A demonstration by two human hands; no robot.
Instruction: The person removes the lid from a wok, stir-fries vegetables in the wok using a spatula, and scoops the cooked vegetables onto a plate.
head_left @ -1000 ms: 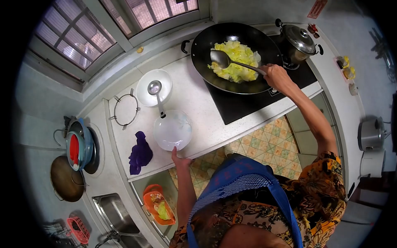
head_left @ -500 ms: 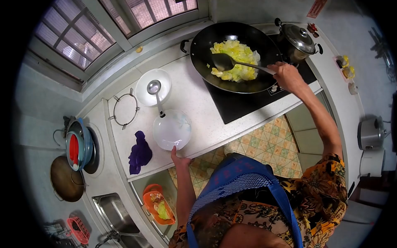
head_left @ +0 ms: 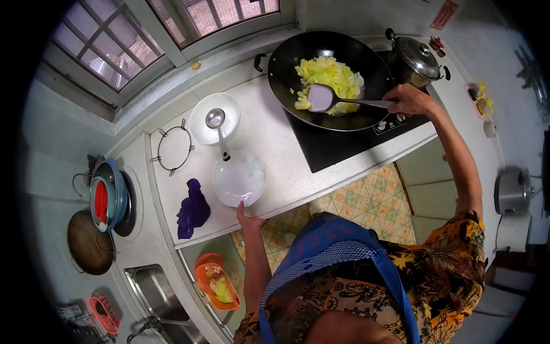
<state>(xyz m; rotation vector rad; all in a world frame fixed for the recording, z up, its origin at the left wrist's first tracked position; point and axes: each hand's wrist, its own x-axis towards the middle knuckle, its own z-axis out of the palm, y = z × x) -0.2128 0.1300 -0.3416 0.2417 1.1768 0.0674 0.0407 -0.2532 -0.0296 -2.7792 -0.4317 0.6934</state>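
Note:
My right hand (head_left: 409, 100) is closed round the handle of a wok spatula (head_left: 323, 98). The blade lies inside a large black wok (head_left: 286, 69), against the chopped cabbage (head_left: 332, 74), with its pale, shiny face upward. My left hand (head_left: 250, 221) grips the near rim of a white plate (head_left: 239, 179) by the counter's front edge, thumb at the rim; its other fingers are partly hidden. Beyond the plate stands a white bowl (head_left: 200, 123). A metal ladle (head_left: 215, 118) lies with its head over the bowl and its handle reaching to the plate.
A lidded steel pot (head_left: 417, 57) stands right of the wok, on the black cooktop (head_left: 321, 149). Left of the plate are a purple cloth (head_left: 193, 211) and a wire ring stand (head_left: 162, 150). An orange bin (head_left: 206, 261) with scraps sits below the counter, near the sink (head_left: 163, 295).
The spatula's blade has turned from its dark side to its pale face and shifted slightly nearer the wok's front. My left hand stays at the plate.

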